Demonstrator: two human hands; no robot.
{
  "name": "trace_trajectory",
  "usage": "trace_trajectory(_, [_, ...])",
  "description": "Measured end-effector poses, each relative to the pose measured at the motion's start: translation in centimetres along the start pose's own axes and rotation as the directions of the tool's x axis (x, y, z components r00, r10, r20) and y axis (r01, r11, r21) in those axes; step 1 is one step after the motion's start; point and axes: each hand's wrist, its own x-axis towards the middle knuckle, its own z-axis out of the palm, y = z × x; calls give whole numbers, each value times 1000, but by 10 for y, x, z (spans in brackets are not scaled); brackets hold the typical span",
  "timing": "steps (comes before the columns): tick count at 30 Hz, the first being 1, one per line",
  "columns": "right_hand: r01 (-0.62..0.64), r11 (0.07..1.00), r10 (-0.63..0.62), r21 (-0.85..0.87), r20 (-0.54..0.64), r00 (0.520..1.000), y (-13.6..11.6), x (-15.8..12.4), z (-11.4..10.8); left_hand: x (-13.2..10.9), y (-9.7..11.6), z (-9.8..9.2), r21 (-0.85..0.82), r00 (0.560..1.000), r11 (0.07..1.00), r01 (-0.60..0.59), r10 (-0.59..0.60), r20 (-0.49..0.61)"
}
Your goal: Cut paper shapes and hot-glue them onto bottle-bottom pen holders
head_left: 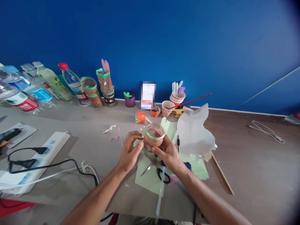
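Note:
A small round cup (152,143), brown-painted with a pale green rim, is held up over the table. My right hand (169,153) grips its right side, thumb in front. At the cup's left side is my left hand (131,150), its fingers curved and its thumb apart from them; the fingertips are close to the wall. A pale green paper piece (165,124) with rounded lobes stands up behind the rim. Beneath lie black-handled scissors (163,175), a glue gun with a clear glue stick (160,193) and green paper (150,181).
Plastic bottles (70,79) and painted containers (92,92) stand at the back left. A power strip (44,162) with cables lies at left. Paper cups (167,108) stand by the blue wall. White torn paper (195,131) and a wooden stick (222,173) lie at right.

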Motion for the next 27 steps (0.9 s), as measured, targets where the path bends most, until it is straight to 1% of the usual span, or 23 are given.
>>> trace_trajectory(2, [-16,999,13,45,53,999,-2,-1,0,1,-1,0,-97,997,993,61,-65,-37])
trace_trajectory(4, [-27,992,14,123,104,994,-6,-1,1,2,-1,-1,-186,991,975,119,-129,-41])
trace_trajectory(5, [-33,986,13,165,122,992,-8,-1,2,2,-1,-1,-219,989,966,138,-147,-23])
trace_trajectory(7, [-48,972,14,231,147,989,-11,-1,3,3,2,-1,-253,986,953,165,-158,47])
trace_trajectory(11, [-63,960,13,273,181,983,-13,-1,3,4,8,0,-232,973,954,191,-151,177])
trace_trajectory(14, [-72,967,16,245,223,975,-12,-1,3,4,9,-1,-199,961,957,212,-167,220])
trace_trajectory(16, [-82,975,33,208,231,972,-11,0,3,5,8,-2,-177,955,955,237,-196,222])
trace_trajectory(18, [-78,980,41,181,197,979,-9,0,2,5,6,-2,-159,957,955,250,-219,192])
trace_trajectory(21, [-53,992,42,119,88,995,-6,1,0,6,3,-1,-162,971,959,233,-222,88])
trace_trajectory(23, [-39,997,36,66,36,999,-4,1,-1,6,3,-1,-167,973,959,231,-230,25])
trace_trajectory(25, [-9,999,9,38,14,1000,-4,1,-1,8,1,-1,-132,968,962,239,-246,-42])
trace_trajectory(27, [23,1000,-23,19,8,1000,-5,-1,0,9,-1,-1,-58,962,970,236,-242,-124])
